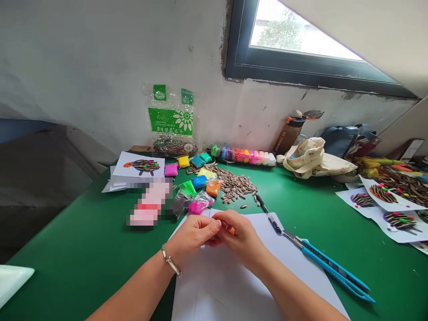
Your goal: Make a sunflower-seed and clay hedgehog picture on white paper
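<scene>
My left hand (197,229), a silver bangle on its wrist, meets my right hand (239,234) above the white paper (227,285). Thumbs and fingertips of both hands are pinched together around a small piece of orange clay (232,230). Most of the clay is hidden by the fingers. Just beyond the hands lie small bags of coloured clay, among them a pink one (199,203), an orange one (213,188) and a dark grey one (180,201). A heap of sunflower seeds (236,183) spreads behind them.
A black pen (268,213) and a blue-handled cutting tool (337,267) lie along the paper's right side. Seed-decorated turtle pictures (142,165) are at left, similar cards (397,220) at right. A seed bag (172,122), clay pack (247,156), bottle (289,136) and cloth bag (310,158) line the wall.
</scene>
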Demonstrator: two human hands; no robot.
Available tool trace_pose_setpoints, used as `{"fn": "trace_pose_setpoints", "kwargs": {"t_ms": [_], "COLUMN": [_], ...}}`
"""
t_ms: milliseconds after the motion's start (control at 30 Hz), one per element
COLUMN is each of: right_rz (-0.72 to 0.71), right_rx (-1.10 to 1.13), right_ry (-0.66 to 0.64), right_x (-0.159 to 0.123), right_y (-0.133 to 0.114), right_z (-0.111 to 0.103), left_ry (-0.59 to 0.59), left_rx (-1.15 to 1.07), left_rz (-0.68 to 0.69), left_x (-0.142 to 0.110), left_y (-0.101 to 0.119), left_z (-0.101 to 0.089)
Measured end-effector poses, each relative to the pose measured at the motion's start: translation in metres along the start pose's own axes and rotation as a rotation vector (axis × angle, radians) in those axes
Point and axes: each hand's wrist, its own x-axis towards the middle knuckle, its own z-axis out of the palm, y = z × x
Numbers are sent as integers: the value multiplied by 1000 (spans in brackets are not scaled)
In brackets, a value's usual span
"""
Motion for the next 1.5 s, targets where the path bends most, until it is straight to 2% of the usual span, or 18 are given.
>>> {"fn": "trace_pose_setpoints", "kwargs": {"t_ms": [300,433,533,633,800,1033,1200,1400,1500], "right_rz": [-28,-17,-15,-12,-14,-25,-46,-48,-57], "right_rx": [106,58,32,50,52,0,-37,-125,-118], "right_ry": [-79,-63,-10,-19,-67,-40,-98,-16,-15], "right_x": [1,5,13,16,8,11,6,9,6], "right_y": [3,-2,-7,-7,-4,-7,-7,-8,-5], "right_z": [-12,-9,-3,-3,-9,-8,-13,-9,-11], "left_ry": [-52,-74,-88,-115,-125,-120,-104,-129,-118], "left_rx": [-54,-120,-191,-233,-224,-258,-242,-290,-269], "left_rz": [-39,-37,13,49,20,29,-22,11,-20], "left_x": [-3,-3,-4,-6,-7,-7,-7,-7,-6], "left_y": [1,2,5,9,8,8,9,7,6], "left_z": [3,1,-2,-3,-3,-1,1,1,1]}}
